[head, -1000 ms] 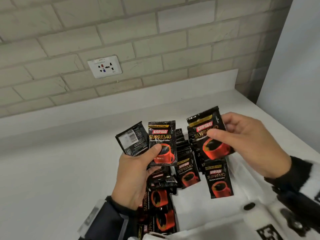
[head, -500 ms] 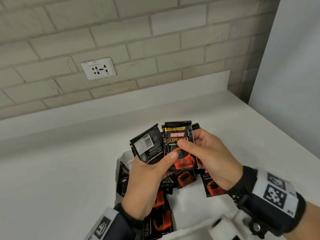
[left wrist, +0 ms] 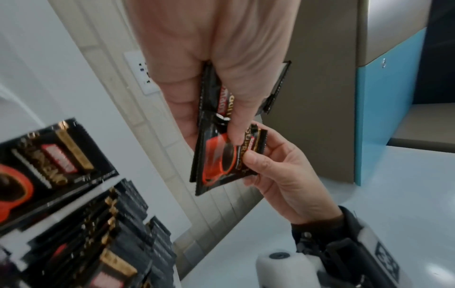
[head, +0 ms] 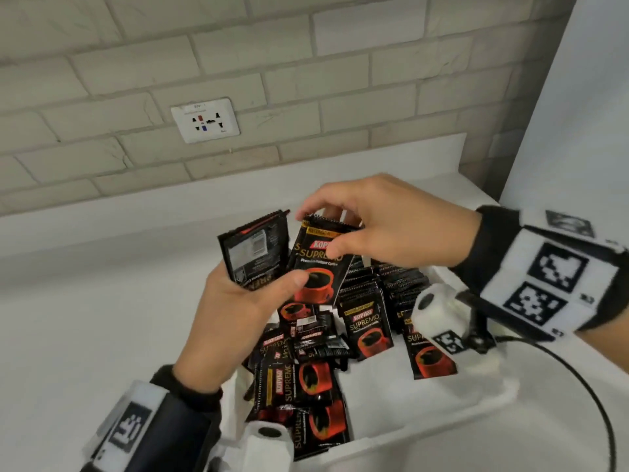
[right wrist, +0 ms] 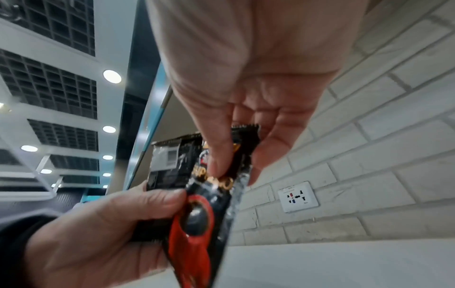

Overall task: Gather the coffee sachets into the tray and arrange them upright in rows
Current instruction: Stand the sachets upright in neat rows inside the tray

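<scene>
My left hand [head: 279, 284] grips a small fan of black coffee sachets above the white tray [head: 391, 441]. One held sachet [head: 253, 253] shows its printed back. The front sachet [head: 316, 267] shows a red cup. My right hand [head: 320, 229] pinches the top edge of that front sachet [right wrist: 204, 214] between thumb and fingers. The left wrist view has my left thumb pressing the front sachet [left wrist: 216, 167] while my right hand [left wrist: 256, 154] holds its edge. Upright sachet rows [head: 374, 284] fill the tray's far part. A loose pile of sachets [head: 306, 376] lies at its left.
The tray sits on a white counter [head: 102, 335] against a pale brick wall with a socket plate [head: 205, 120]. A white panel [head: 578, 131] closes the right side. A black cable [head: 595, 403] loops over the counter at the right.
My right hand carried its sachet leftward to the ones in my left hand and now pinches the front sachet's top. Both hands have risen above the tray.
</scene>
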The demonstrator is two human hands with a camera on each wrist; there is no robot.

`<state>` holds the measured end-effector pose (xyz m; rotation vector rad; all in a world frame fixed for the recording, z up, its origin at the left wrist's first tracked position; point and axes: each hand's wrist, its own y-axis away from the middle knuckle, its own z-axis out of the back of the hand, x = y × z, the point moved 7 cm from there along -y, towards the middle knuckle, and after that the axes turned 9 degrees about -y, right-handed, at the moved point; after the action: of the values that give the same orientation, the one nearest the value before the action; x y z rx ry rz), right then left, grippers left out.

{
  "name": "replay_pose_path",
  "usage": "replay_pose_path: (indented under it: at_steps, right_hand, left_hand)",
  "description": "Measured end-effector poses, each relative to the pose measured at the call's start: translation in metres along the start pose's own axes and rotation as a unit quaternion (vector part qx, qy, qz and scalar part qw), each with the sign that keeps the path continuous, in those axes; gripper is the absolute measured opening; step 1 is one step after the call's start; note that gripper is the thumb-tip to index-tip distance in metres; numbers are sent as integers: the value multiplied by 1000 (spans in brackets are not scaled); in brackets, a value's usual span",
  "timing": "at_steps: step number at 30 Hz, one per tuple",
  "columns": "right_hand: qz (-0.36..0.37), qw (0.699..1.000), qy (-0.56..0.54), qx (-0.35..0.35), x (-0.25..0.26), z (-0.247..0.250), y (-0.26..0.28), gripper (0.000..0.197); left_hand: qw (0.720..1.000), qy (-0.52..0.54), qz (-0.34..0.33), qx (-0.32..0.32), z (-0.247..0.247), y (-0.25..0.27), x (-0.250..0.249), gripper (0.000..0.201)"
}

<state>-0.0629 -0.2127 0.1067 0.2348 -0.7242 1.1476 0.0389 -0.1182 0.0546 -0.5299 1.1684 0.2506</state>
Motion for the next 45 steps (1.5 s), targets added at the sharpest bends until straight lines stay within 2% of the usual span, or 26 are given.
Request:
replay_pose_path:
  at_steps: [2, 5, 7, 10, 14, 22, 25, 30, 39, 42, 45]
  right_hand:
    - [-17, 1000, 4, 5, -3, 3, -13, 40]
    - [-38, 999, 26, -3, -16, 9, -33, 36]
    - [-46, 997, 56, -13, -25, 9, -46, 32]
    - [-68, 993, 94, -7, -36, 1, -63, 29]
    - [-85, 987, 139, 12, -41, -17, -83, 27]
    - [-101, 979, 171, 49, -42, -46, -114, 26]
    - [-108, 976, 174, 74, -47, -56, -119, 27]
    - [-128, 974, 154, 104, -56, -63, -121, 31]
    - [-137, 972, 139, 131, -56, -63, -118, 37]
    - [-132, 965, 163, 160, -56, -74, -118, 39]
    - [-118, 952, 197, 203, -58, -91, -119, 39]
  left_hand:
    - [999, 20, 19, -30, 17, -6, 9, 11]
    - [995, 20, 67, -68, 47, -14, 29, 20]
    - [994, -45, 76, -62, 58, -16, 39, 22]
    - [975, -212, 63, 1, 51, -18, 47, 25]
    - [940, -332, 27, 70, 32, -27, 54, 32]
    - [867, -456, -62, 191, -6, -56, 65, 38]
    - [836, -490, -64, 240, -19, -62, 77, 37]
    - [791, -536, -59, 290, -28, -68, 91, 23]
    - [777, -556, -79, 285, -27, -57, 95, 30]
    - [767, -573, -81, 276, -26, -54, 96, 32]
    - [772, -571, -76, 268, -25, -54, 94, 31]
